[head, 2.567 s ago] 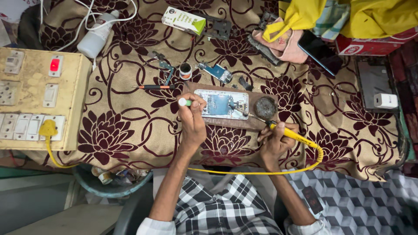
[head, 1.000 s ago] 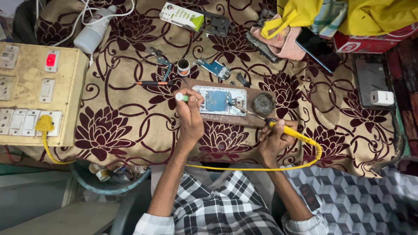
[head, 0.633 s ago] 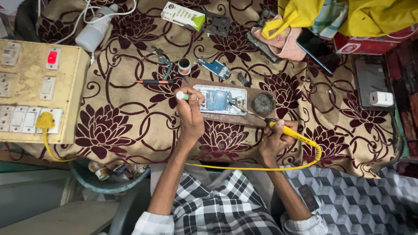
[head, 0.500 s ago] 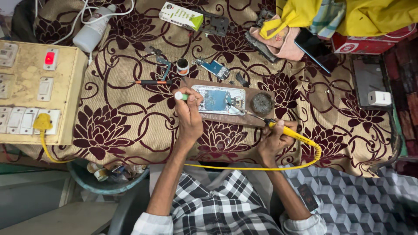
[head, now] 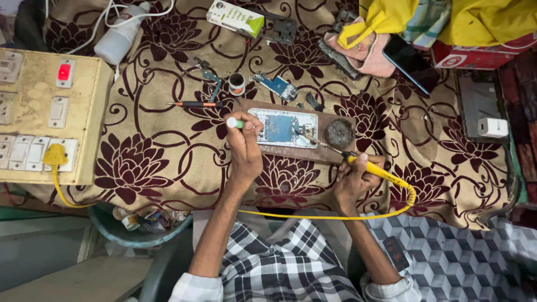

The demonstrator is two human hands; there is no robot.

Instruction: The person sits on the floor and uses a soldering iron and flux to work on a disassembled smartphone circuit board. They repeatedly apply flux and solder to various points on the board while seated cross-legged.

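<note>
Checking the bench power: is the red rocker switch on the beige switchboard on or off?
On, apparently: the red rocker switch on the beige switchboard glows brightly. Its tilt cannot be told from above.

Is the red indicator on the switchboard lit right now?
Yes, the red indicator on the beige switchboard glows bright red, above the white switches and the yellow plug.

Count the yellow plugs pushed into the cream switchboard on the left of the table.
1. A single yellow plug sits in the lower row of the cream switchboard, its yellow cable leading to the soldering iron. The board's left edge is cropped, so more may be hidden.
</note>
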